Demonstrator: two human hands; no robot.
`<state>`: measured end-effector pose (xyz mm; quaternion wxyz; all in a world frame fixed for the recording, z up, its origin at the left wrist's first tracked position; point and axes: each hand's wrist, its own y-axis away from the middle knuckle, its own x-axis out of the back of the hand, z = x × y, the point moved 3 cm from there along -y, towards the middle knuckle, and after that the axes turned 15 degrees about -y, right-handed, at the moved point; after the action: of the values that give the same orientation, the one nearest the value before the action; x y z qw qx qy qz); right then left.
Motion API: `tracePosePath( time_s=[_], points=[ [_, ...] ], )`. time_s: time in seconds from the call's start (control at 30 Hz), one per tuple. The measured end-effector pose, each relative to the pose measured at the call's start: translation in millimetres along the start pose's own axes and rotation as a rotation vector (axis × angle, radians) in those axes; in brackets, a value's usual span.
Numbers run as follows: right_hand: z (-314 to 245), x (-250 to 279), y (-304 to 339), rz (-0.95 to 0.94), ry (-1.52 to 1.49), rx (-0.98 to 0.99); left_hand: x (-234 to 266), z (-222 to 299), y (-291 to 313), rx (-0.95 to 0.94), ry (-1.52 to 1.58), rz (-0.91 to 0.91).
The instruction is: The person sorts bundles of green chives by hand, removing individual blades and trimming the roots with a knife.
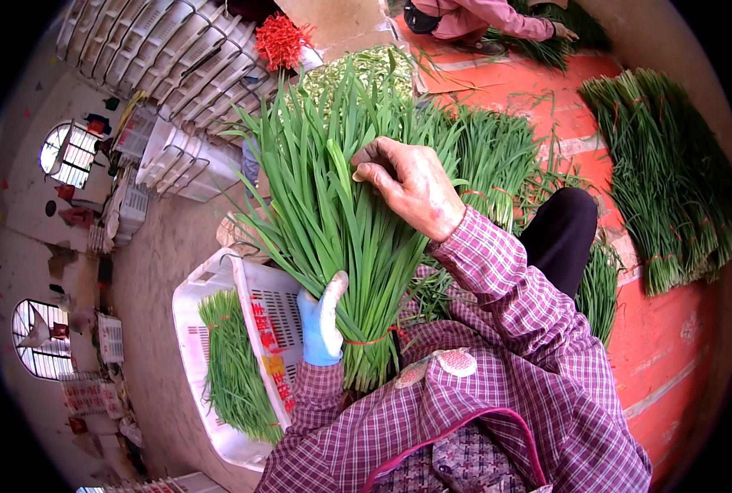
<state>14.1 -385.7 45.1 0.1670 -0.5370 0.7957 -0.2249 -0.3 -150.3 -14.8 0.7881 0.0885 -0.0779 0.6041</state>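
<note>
A large bunch of green Chinese chives (325, 222) stands fanned out in front of me, leaf tips pointing away. Around its lower stems runs a thin red tie (366, 340). My left hand (323, 319), in a white and blue glove, is wrapped round the left side of the bunch just above the tie. Over the upper leaves is my bare right hand (419, 187), its thumb and fingers bent into a pinch. Whatever lies between those fingertips is too small to make out.
At my left a white plastic crate (247, 275) holds another tied chive bunch (236, 361). Stacked crates (164, 62) stand far left, near a red bundle of ties (282, 41). Tied chives (662, 164) lie on the red floor covering (653, 361). Another person's hand (565, 31) is at the top right.
</note>
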Motion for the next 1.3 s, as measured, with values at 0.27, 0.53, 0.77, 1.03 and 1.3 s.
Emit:
tracePosePath(
  time_s=[0.27,0.53,0.77,1.03,1.3],
  points=[
    [0,-7,1,-0.057,0.106,-0.145,-7,3,4,0.043,0.018,-0.004],
    [1,-13,18,0.067,-0.104,-0.183,1,-13,1,0.066,0.093,0.018],
    [27,-31,29,0.168,-1.020,-0.395,0,-13,-2,0.071,0.139,0.011],
    [-12,22,13,-0.313,-0.964,-0.151,15,-36,-3,0.095,0.114,0.004],
    [29,-6,65,-0.365,0.658,0.309,23,-35,2,0.232,0.513,-0.072]
  ],
)
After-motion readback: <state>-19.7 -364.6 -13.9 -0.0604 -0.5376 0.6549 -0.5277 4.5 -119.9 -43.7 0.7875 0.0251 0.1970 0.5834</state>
